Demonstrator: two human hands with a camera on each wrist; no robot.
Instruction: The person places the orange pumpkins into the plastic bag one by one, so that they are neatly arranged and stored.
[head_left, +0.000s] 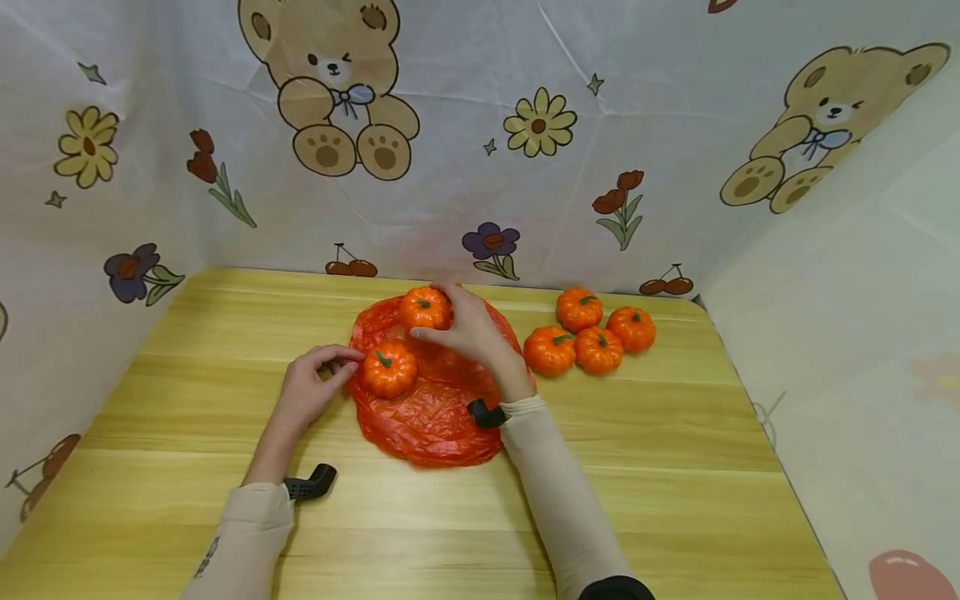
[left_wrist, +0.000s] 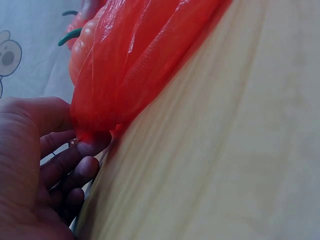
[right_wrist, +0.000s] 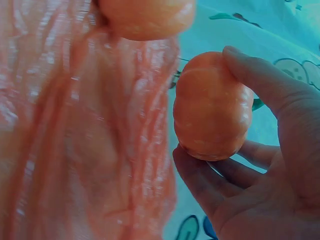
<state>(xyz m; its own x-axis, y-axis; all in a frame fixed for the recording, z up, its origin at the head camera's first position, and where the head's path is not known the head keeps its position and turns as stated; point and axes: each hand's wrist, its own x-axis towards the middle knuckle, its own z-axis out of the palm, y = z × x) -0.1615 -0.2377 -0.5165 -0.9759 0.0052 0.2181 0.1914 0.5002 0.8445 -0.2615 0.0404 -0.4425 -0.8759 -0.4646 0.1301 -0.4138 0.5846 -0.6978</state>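
Hands grip: left [head_left: 309, 387] the bag's edge [head_left: 363, 329], right [head_left: 474, 329] a pumpkin [head_left: 422, 310] near table's far edge [head_left: 285, 281].

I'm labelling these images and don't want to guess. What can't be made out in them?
Head view: the print on the left sleeve, too small to read.
Head view: part of the red plastic, hidden by the right hand.
Head view: the rest of the black item near the right sleeve, cut off by the bottom edge.
Left wrist view: most of the nearer pumpkin's body, covered by the red plastic.
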